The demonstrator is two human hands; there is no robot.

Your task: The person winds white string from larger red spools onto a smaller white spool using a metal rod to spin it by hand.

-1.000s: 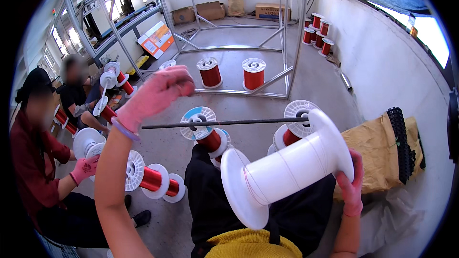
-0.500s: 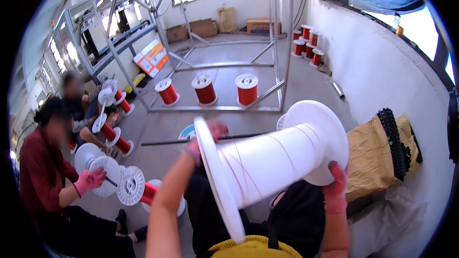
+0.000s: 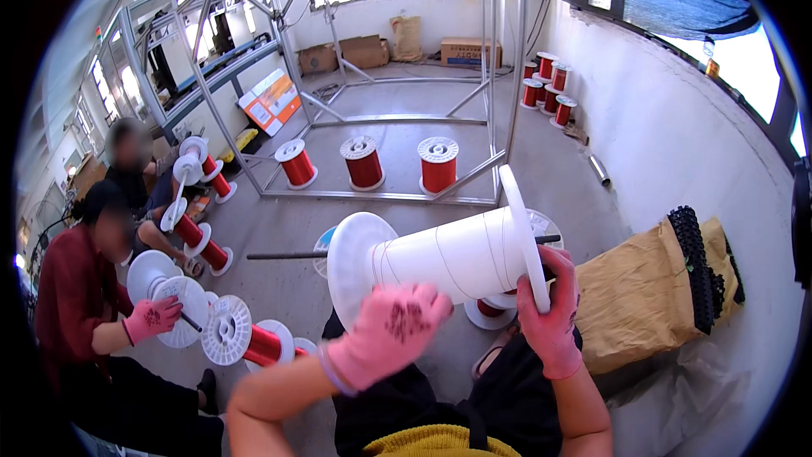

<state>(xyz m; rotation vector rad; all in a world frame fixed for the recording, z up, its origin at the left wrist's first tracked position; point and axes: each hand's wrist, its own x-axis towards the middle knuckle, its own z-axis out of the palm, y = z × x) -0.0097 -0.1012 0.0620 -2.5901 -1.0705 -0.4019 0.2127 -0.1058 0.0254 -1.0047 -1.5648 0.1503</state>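
The white spool (image 3: 444, 247) has broad, round flanges (image 3: 351, 267) and thin wire (image 3: 380, 264) loosely round its barrel (image 3: 465, 241). The right hand (image 3: 551, 317) grips one flange; the curled left hand's (image 3: 391, 334) hold is unclear.

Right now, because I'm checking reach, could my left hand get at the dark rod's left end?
Probably yes: the dark rod's left end is uncovered, but the left hand, in front of the white spool, would likely have to go around its left flange.
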